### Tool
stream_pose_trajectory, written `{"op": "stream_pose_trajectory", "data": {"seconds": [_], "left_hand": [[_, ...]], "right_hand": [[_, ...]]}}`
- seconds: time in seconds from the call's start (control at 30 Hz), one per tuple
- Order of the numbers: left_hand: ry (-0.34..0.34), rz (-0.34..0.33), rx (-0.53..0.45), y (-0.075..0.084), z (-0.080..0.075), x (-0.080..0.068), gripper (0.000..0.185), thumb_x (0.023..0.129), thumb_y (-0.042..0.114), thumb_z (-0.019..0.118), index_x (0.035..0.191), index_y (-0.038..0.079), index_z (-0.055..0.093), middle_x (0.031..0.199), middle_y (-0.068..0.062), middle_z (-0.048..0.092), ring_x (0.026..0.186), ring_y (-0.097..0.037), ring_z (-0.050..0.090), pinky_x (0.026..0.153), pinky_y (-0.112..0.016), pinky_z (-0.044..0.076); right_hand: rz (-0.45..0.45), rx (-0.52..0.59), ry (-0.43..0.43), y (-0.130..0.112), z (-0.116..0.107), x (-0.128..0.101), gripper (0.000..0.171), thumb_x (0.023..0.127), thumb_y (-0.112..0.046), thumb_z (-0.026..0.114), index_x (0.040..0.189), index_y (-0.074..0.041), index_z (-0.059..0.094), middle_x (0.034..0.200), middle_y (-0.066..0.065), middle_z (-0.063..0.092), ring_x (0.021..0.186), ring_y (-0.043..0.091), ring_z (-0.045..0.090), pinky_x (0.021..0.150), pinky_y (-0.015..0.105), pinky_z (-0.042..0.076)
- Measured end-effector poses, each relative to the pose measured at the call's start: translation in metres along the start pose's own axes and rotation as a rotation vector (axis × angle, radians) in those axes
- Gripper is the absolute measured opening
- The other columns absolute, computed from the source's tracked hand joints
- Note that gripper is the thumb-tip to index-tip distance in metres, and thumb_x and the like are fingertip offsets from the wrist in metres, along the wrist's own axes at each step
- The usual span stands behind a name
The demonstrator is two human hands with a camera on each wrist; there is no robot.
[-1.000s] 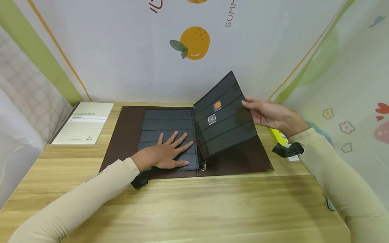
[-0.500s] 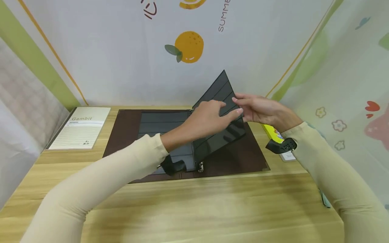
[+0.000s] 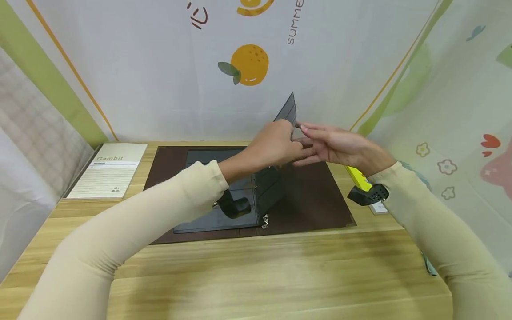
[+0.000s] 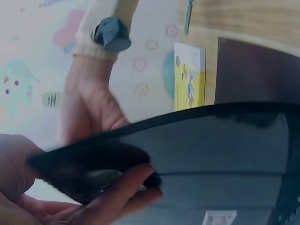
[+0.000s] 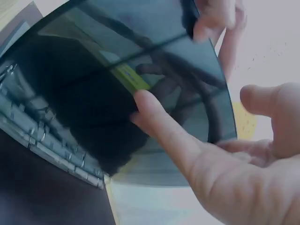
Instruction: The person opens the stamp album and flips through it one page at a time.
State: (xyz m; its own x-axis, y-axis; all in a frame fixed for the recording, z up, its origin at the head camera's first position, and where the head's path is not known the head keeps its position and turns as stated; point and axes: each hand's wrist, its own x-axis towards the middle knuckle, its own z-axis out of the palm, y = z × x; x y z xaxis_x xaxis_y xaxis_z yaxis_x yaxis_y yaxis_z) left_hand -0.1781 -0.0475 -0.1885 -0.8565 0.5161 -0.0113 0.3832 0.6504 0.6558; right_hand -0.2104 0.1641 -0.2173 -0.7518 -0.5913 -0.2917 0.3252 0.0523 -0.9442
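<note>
The black album page (image 3: 289,112) stands nearly upright above the binder rings (image 3: 265,218). Its free edge is pinched by the left hand (image 3: 276,146); the right hand (image 3: 332,144), fingers straight, is laid against its far side.

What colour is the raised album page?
Black, glossy, with clear horizontal strips: the page, best seen from the right wrist.
</note>
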Motion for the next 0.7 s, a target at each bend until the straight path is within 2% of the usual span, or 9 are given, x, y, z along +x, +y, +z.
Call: {"op": "stream_pose_trajectory", "data": {"seconds": [0.03, 0.1, 0.17, 0.27, 0.33, 0.4, 0.47, 0.57, 0.7], "left_hand": [[0.014, -0.001, 0.010, -0.003, -0.004, -0.002, 0.026, 0.099, 0.014, 0.053, 0.074, 0.006, 0.058, 0.055, 0.000, 0.042, 0.045, -0.017, 0.049, 0.047, -0.025, 0.043], [0.053, -0.014, 0.033, -0.013, -0.012, -0.005, 0.018, 0.099, 0.013, 0.053, 0.094, 0.003, 0.068, 0.059, -0.001, 0.043, 0.044, -0.014, 0.036, 0.046, -0.025, 0.030], [0.083, -0.031, 0.001, -0.025, -0.022, -0.013, 0.031, 0.097, 0.010, 0.053, 0.125, 0.002, 0.066, 0.078, -0.005, 0.062, 0.049, -0.011, 0.034, 0.050, -0.026, 0.029], [0.131, -0.074, -0.050, -0.049, -0.037, -0.028, 0.053, 0.095, 0.008, 0.052, 0.149, 0.006, 0.050, 0.118, -0.013, 0.071, 0.050, -0.010, 0.034, 0.051, -0.026, 0.028], [0.159, -0.118, -0.085, -0.067, -0.045, -0.040, 0.057, 0.095, 0.007, 0.052, 0.152, 0.008, 0.046, 0.142, -0.016, 0.061, 0.052, -0.012, 0.037, 0.051, -0.027, 0.030], [0.186, -0.165, -0.087, -0.085, -0.050, -0.051, 0.057, 0.096, 0.009, 0.053, 0.152, 0.009, 0.046, 0.141, -0.019, 0.061, 0.062, -0.017, 0.056, 0.055, -0.029, 0.035], [0.206, -0.208, -0.088, -0.101, -0.052, -0.061, 0.056, 0.097, 0.011, 0.055, 0.152, 0.009, 0.046, 0.145, -0.021, 0.057, 0.095, -0.025, 0.068, 0.064, -0.032, 0.043], [0.226, -0.270, -0.119, -0.126, -0.051, -0.076, 0.058, 0.098, 0.015, 0.059, 0.154, 0.007, 0.043, 0.147, -0.024, 0.053, 0.135, -0.035, 0.053, 0.083, -0.038, 0.049], [0.246, -0.338, -0.184, -0.160, -0.045, -0.091, 0.061, 0.098, 0.015, 0.061, 0.153, 0.001, 0.041, 0.140, -0.030, 0.057, 0.121, -0.039, 0.062, 0.085, -0.039, 0.055]], "right_hand": [[-0.005, -0.028, 0.009, 0.002, -0.001, 0.000, 0.069, 0.110, -0.032, 0.039, 0.165, -0.022, -0.002, 0.171, 0.015, 0.013, 0.136, 0.030, 0.056, 0.104, 0.043, 0.054], [-0.019, -0.127, 0.045, 0.009, -0.005, 0.001, 0.066, 0.110, -0.035, 0.038, 0.165, -0.023, 0.003, 0.170, 0.016, 0.017, 0.146, 0.035, 0.044, 0.110, 0.044, 0.049], [-0.024, -0.275, 0.096, 0.021, -0.012, 0.003, 0.064, 0.110, -0.037, 0.038, 0.165, -0.023, 0.008, 0.170, 0.013, 0.018, 0.153, 0.034, 0.031, 0.116, 0.044, 0.042], [0.011, -0.599, 0.192, 0.045, -0.021, 0.005, 0.068, 0.108, -0.045, 0.041, 0.165, -0.023, 0.010, 0.170, 0.011, 0.017, 0.154, 0.036, 0.027, 0.122, 0.053, 0.032], [0.055, -0.800, 0.238, 0.063, -0.027, 0.005, 0.071, 0.106, -0.050, 0.044, 0.165, -0.025, 0.011, 0.170, 0.012, 0.017, 0.154, 0.039, 0.025, 0.121, 0.060, 0.029], [0.089, -0.959, 0.260, 0.080, -0.032, 0.006, 0.076, 0.104, -0.053, 0.047, 0.165, -0.022, 0.013, 0.171, 0.015, 0.013, 0.154, 0.044, 0.021, 0.120, 0.066, 0.025], [0.101, -1.052, 0.260, 0.096, -0.037, 0.007, 0.079, 0.104, -0.052, 0.050, 0.165, -0.018, 0.013, 0.170, 0.019, 0.008, 0.155, 0.047, 0.012, 0.119, 0.070, 0.021], [0.103, -1.104, 0.231, 0.114, -0.042, 0.010, 0.084, 0.103, -0.048, 0.055, 0.164, -0.010, 0.012, 0.170, 0.022, -0.001, 0.155, 0.049, -0.004, 0.120, 0.072, 0.010], [0.107, -1.133, 0.200, 0.129, -0.044, 0.013, 0.088, 0.101, -0.046, 0.059, 0.163, -0.006, 0.011, 0.169, 0.026, -0.005, 0.154, 0.051, -0.012, 0.118, 0.075, 0.003]]}}
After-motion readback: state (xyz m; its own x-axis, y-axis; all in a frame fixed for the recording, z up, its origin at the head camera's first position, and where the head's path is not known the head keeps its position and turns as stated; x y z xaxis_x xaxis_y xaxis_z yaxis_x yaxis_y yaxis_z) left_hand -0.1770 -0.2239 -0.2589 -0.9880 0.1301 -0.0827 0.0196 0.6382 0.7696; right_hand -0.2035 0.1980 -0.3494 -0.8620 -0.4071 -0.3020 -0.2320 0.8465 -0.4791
